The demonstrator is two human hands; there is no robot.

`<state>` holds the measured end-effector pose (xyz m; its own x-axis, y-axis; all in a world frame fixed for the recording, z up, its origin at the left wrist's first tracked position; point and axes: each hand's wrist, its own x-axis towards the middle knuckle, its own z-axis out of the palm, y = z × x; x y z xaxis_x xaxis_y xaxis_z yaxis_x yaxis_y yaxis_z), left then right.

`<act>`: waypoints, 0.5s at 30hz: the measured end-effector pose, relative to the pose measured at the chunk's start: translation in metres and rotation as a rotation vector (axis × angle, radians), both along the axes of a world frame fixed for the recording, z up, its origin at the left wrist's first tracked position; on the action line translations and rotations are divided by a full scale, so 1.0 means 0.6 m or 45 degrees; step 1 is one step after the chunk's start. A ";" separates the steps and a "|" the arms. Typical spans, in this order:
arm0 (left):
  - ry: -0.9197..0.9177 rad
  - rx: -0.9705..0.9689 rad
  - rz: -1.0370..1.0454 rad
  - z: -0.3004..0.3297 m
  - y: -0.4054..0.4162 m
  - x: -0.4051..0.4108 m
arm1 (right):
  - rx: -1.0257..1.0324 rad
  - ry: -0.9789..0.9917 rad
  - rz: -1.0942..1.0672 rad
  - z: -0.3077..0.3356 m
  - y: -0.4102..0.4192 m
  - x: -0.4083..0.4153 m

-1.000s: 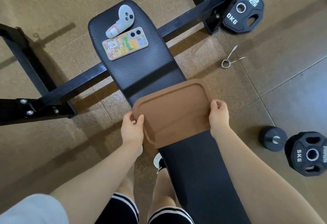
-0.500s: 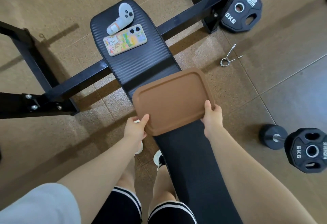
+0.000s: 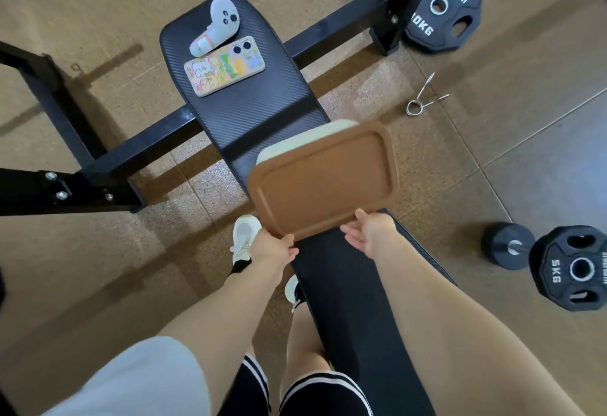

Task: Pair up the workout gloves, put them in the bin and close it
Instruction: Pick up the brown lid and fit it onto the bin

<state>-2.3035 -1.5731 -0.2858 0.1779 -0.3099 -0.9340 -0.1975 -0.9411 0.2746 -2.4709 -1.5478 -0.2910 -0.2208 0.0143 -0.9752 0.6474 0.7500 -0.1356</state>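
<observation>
A brown lid [image 3: 323, 179] lies tilted over a cream bin [image 3: 295, 143] on the black bench [image 3: 249, 113]. Only the bin's far-left rim shows past the lid. My left hand [image 3: 272, 246] grips the lid's near-left corner. At the near edge my right hand [image 3: 368, 235] has its thumb on the rim and its fingers spread just beneath. No workout gloves are in view; the lid hides the inside of the bin.
A grey controller [image 3: 216, 26] and a phone [image 3: 225, 65] lie at the bench's far end. Black frame bars [image 3: 108, 159] cross the floor on the left. Weight plates [image 3: 443, 8], a dumbbell [image 3: 565, 264] and a spring clip [image 3: 422, 97] are on the right. My white shoe [image 3: 244, 238] stands by the bench.
Both hands slid from the lid's sides to its near edge. The lid shifted toward the right and tilted, and the bin's cream rim now shows at its far side.
</observation>
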 end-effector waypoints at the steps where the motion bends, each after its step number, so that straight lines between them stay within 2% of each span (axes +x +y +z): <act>1: 0.009 -0.012 0.060 0.004 -0.003 -0.004 | 0.012 -0.031 -0.031 0.007 0.008 0.001; 3: 0.094 0.012 0.090 0.018 -0.010 -0.012 | -0.075 -0.054 -0.064 0.030 0.021 0.011; 7: 0.194 0.139 0.147 0.062 0.002 -0.027 | -0.296 -0.031 0.045 0.071 0.023 0.031; 12: 0.101 0.202 -0.002 0.064 0.001 0.000 | -0.229 -0.028 0.013 0.061 0.001 0.031; 15: 0.013 0.191 -0.148 0.041 -0.004 0.029 | -0.105 0.194 0.017 0.037 -0.004 0.021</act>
<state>-2.2864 -1.5753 -0.2611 0.1396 -0.1845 -0.9729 -0.3051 -0.9427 0.1350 -2.4582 -1.5499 -0.2689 -0.3655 -0.0681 -0.9283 0.6047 0.7408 -0.2924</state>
